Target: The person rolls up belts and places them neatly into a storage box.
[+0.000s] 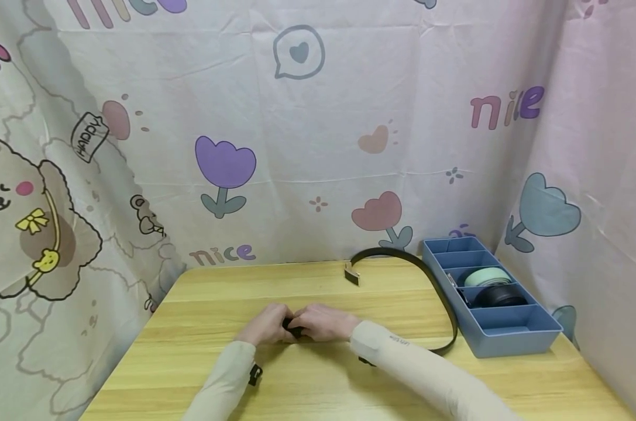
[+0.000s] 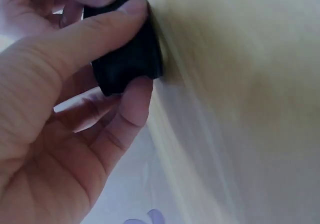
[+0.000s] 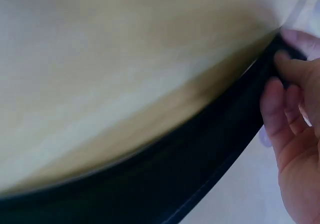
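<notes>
A black belt (image 1: pixel 437 280) lies on edge in a wide curve on the table, its buckle end (image 1: pixel 352 272) at the back. The curve passes behind the right forearm to both hands at the middle of the table. My left hand (image 1: pixel 267 324) pinches the dark, curled-over end (image 2: pixel 127 59) between thumb and fingers. Close against it, my right hand (image 1: pixel 324 323) pinches the same end. In the right wrist view the belt strap (image 3: pixel 195 149) runs from the fingers toward the lower left. How tightly the end is rolled is hidden by the fingers.
At the right stands a blue-grey divided box (image 1: pixel 512 345). Its compartments hold a mint-green coil (image 1: pixel 487 276) and a black coil (image 1: pixel 501 296), with a buckle sticking up beside them. A printed curtain (image 1: pixel 307 128) hangs behind the wooden table (image 1: pixel 296 386).
</notes>
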`<state>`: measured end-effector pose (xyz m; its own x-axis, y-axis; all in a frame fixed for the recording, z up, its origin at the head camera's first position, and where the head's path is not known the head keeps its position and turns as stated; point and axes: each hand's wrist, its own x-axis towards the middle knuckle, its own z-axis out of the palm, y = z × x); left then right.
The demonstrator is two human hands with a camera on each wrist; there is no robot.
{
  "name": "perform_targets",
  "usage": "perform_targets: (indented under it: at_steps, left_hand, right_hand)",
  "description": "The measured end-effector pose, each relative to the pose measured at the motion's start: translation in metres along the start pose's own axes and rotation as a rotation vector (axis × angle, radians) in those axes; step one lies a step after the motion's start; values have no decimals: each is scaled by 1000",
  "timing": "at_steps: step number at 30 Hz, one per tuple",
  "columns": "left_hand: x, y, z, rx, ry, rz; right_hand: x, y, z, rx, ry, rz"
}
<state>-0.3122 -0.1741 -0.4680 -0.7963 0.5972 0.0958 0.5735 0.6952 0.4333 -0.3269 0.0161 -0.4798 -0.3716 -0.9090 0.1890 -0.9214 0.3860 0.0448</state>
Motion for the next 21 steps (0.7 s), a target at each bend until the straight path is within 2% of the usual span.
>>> perform_targets:
  at_steps: [5,12,15,21]
  left_hand:
    - [-2,0,0,18,-16,-4]
    - [-4,3,5,-24,-15,-18]
    - [-6,1,6,-25,-10,-11]
    - [-9,0,2,-13,-29,29]
  right_hand:
    - [-2,0,-1,-15,20,-9]
    - [2,-5,5,16,81,-34]
    - [2,-6,4,31,66,-44]
    - [0,-4,-1,8,-9,-2]
